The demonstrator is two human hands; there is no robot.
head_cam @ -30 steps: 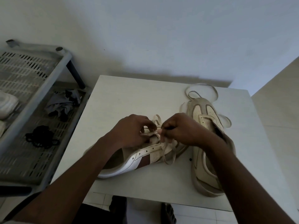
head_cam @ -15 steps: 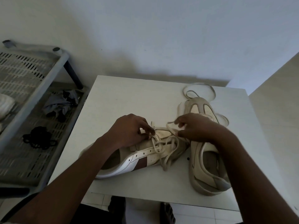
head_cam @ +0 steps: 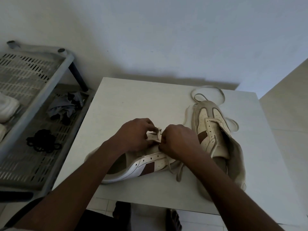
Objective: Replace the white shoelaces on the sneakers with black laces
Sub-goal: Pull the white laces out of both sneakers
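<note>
Near sneaker (head_cam: 146, 165): lies on its side on the bench (head_cam: 133, 100), close to the front edge, probably so the eyelet rows face up for unlacing. Left hand (head_cam: 135, 134): fingers curled on the upper by the eyelets, apparently to steady it. Whether they pinch lace or leather is hidden under the knuckles. Right hand (head_cam: 179, 139): fingertips closed on the white lace (head_cam: 158, 134), presumably to draw it out of an eyelet, though the grip itself faces away from the camera. Slack from this lace trails over the side onto the bench.

Far sneaker (head_cam: 215, 135): upright, just right of the hands, tongue loose, eyelets seemingly bare. Its heel is partly behind the right forearm. Loose lace (head_cam: 206, 87): looped round that toe, out of the way of the work.

Rack (head_cam: 41, 95): stands off the bench's left side. Black laces (head_cam: 43, 142): bundled on its lower shelf, untouched and well apart from both sneakers. Grey cloth (head_cam: 63, 109): crumpled farther back on the same shelf. White item (head_cam: 7, 109): on the upper shelf, cut off by the frame edge and not identifiable.
</note>
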